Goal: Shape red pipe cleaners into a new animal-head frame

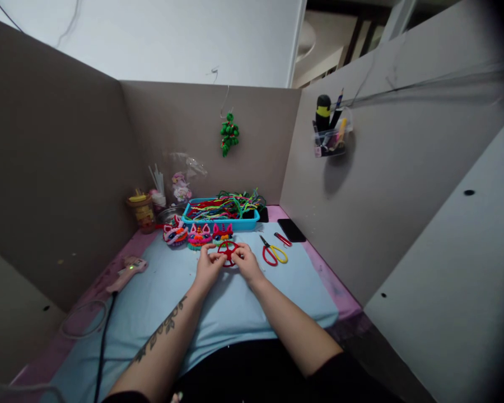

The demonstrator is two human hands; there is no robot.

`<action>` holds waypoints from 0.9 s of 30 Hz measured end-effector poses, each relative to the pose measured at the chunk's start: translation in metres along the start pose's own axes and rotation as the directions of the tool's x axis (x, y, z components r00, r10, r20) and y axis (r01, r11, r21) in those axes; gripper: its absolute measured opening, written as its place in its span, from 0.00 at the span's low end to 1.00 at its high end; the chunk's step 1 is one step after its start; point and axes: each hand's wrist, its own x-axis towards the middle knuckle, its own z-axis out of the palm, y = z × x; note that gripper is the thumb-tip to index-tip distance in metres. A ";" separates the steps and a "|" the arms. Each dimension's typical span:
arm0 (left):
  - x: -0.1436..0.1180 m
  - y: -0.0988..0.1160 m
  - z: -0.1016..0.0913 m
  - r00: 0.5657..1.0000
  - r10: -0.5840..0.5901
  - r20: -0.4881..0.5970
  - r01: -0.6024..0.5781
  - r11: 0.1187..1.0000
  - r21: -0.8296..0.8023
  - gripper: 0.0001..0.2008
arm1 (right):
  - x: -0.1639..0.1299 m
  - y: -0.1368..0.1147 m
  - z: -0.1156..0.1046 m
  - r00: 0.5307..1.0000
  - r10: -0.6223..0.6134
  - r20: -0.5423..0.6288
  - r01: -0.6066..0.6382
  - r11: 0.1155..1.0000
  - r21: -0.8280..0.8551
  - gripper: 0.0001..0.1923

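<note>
Between both hands is a red wheel shape [229,256], a ring with spokes that looks bent from fuzzy pipe cleaners. My left hand [209,264] pinches its left side near the middle, thumb and fingers closed. On the other side, my right hand [247,264] grips it the same way. The ring is raised a little above the blue cloth [252,302]. Just behind it stand three colourful animal-like heads with pointed ears: one at left [175,233], one in the middle [199,237] and one at right [223,230], partly hidden by the ring.
Scissors [281,254] and a red cutter [283,239] lie right of my hands, near a black phone [292,230]. A blue tray [239,225] of pipe cleaners stands behind. A corded glue gun [128,272] lies left. Partition walls [210,123] enclose the table.
</note>
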 end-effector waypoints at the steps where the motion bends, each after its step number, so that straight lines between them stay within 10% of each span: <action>1: 0.000 0.000 0.000 1.000 0.002 0.000 -0.002 1.000 -0.005 0.23 | 0.000 -0.001 0.000 1.000 -0.004 -0.003 0.004 1.000 -0.003 0.08; 27: 0.002 -0.003 0.001 1.000 0.007 -0.030 -0.007 1.000 -0.010 0.20 | 0.001 0.003 0.000 1.000 -0.012 -0.011 0.012 1.000 -0.001 0.09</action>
